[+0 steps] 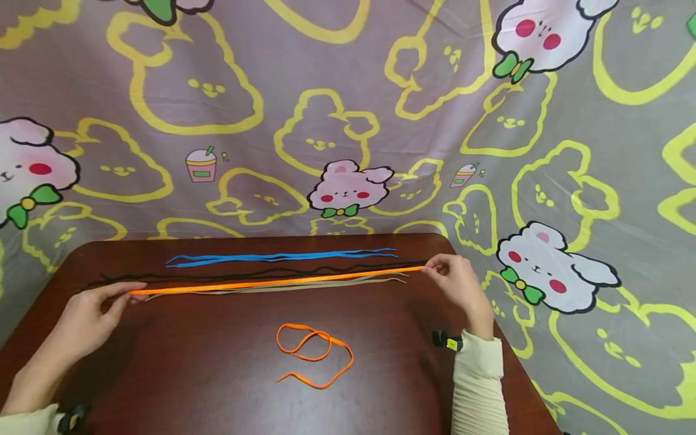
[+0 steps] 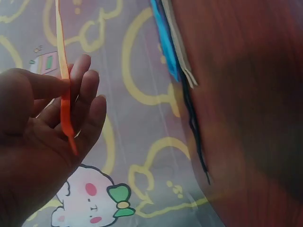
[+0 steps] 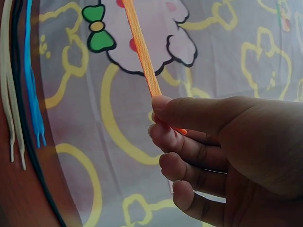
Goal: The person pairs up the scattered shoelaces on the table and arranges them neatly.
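Observation:
An orange shoelace (image 1: pixel 283 281) is stretched straight between my two hands, above the table. My left hand (image 1: pixel 93 314) pinches its left end between thumb and fingers; a short tip hangs past the thumb in the left wrist view. At the other end, my right hand (image 1: pixel 454 283) pinches the lace between thumb and forefinger, with a small tip (image 3: pixel 179 130) poking out below. A second orange shoelace (image 1: pixel 341 344) lies loosely looped on the table nearer to me. Behind and below the stretched lace lie beige laces (image 1: pixel 321 284) and black laces (image 1: pixel 228 277).
Blue laces (image 1: pixel 261 258) lie lengthwise near the far edge of the dark brown table (image 1: pixel 217 362). A patterned cloth (image 1: pixel 348 72) with rabbits and yellow outlines hangs behind the table and along its right side.

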Available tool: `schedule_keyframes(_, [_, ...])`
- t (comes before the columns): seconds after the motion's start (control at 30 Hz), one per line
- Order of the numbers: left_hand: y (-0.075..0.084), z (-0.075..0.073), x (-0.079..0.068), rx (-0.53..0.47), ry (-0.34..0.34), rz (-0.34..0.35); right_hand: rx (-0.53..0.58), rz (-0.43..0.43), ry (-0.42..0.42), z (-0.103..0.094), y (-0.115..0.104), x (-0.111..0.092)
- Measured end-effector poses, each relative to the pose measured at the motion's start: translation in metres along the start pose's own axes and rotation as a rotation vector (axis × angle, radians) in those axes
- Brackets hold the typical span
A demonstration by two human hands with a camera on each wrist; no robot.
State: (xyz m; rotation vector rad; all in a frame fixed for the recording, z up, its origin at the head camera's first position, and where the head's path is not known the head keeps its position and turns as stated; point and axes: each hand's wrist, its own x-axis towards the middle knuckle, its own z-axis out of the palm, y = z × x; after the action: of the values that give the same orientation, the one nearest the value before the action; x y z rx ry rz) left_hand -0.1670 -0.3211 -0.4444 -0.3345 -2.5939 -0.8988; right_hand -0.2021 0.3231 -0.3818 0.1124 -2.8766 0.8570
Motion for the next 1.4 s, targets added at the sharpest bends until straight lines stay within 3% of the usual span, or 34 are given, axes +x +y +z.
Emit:
schedule_keyframes(0.17, [-0.013, -0.001, -0.003, 0.049, -0.046, -0.037, -0.009, -0.002, -0.010, 0.005, 0.009, 0.002])
schedule_keyframes(0.43, [-0.030, 0.001, -0.008, 0.045, -0.147, -0.070, -0.030, 0.032, -0.036, 0.012, 0.021, 0.005])
schedule_keyframes(0.57, [-0.037, 0.001, -0.007, 0.093, -0.140, -0.066, -0.035, 0.044, -0.063, 0.017, 0.027, 0.008])
schedule_keyframes(0.8, [-0.047, 0.000, -0.004, 0.165, -0.195, -0.188, -0.049, 0.050, -0.106, 0.028, 0.041, 0.015])
schedule_keyframes(0.97, [-0.056, 0.003, -0.004, 0.161, -0.238, -0.158, -0.102, 0.079, -0.097, 0.040, 0.052, 0.021])
schedule_keyframes(1.13, [-0.064, 0.006, -0.001, 0.164, -0.308, -0.183, -0.155, 0.093, -0.112, 0.053, 0.061, 0.028])
schedule_keyframes(1.4, [-0.072, 0.013, 0.000, 0.183, -0.315, -0.214, -0.173, 0.098, -0.174, 0.067, 0.070, 0.033])
